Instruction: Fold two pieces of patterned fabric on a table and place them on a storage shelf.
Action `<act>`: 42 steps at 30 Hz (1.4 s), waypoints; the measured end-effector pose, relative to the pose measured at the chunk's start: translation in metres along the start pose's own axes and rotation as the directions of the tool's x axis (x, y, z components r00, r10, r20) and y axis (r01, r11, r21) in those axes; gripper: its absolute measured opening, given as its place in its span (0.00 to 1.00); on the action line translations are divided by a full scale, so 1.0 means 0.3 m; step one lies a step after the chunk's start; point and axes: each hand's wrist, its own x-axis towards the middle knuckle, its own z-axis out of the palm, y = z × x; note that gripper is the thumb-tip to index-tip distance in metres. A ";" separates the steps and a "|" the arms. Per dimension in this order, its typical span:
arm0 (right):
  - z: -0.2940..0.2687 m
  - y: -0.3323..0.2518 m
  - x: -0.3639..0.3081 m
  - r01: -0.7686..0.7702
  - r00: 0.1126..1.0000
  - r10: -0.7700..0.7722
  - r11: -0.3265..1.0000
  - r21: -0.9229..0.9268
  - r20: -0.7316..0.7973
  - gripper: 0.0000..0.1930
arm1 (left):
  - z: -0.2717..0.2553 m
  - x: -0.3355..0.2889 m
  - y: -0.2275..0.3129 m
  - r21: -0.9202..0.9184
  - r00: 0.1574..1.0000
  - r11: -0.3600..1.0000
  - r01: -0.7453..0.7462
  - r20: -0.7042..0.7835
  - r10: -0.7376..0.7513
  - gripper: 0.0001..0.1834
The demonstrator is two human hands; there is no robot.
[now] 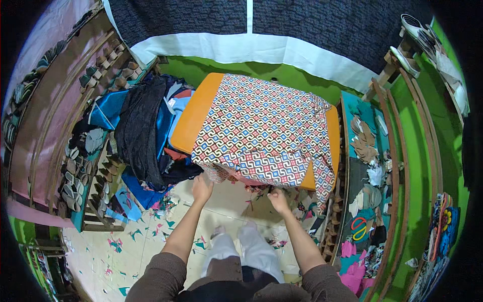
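A patterned cloth (pixel 266 128) in white, red, blue and black lies spread over an orange padded tabletop (pixel 198 116). Its near edge is bunched and hangs over the front, and a narrow strip trails down at the right corner. At the front left of the table, my left hand (pixel 203 187) is closed at the cloth's hanging edge. My right hand (pixel 278 200) is curled closed just in front of the table, below the cloth's near edge. What its fingers hold, if anything, is too small to tell.
Dark and blue fabrics (pixel 138 131) are heaped left of the table. Wooden racks with shoe forms (pixel 103 183) stand at the left. On a right-hand shelf lie red and yellow-handled scissors (pixel 358 228) among scraps. Fabric offcuts (pixel 115 245) litter the tiled floor.
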 end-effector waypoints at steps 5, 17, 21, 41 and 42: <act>0.106 0.034 0.121 -0.166 0.984 0.177 0.950 0.265 -0.017 0.35 | 0.093 0.132 -0.115 -0.032 0.990 0.999 -0.033 -0.135 0.028 0.45; 0.154 -0.004 -0.142 -0.066 0.998 0.052 0.814 0.578 0.041 0.21 | -0.039 0.022 -0.236 -0.739 0.989 0.671 -0.056 0.053 0.141 0.14; 0.165 -0.044 -0.254 -0.064 0.993 -0.007 0.814 0.577 0.121 0.19 | -0.133 -0.011 -0.233 -0.836 0.951 0.545 -0.067 0.113 0.289 0.17; 0.009 -0.221 -0.508 0.050 0.958 -0.217 0.773 0.632 0.189 0.27 | -0.500 -0.205 0.031 -0.851 0.836 0.518 0.089 0.347 0.425 0.14; 0.022 -0.233 -0.520 0.079 0.951 -0.170 0.940 0.331 0.257 0.28 | -0.523 -0.217 0.037 -0.858 0.845 0.501 0.115 0.350 0.405 0.14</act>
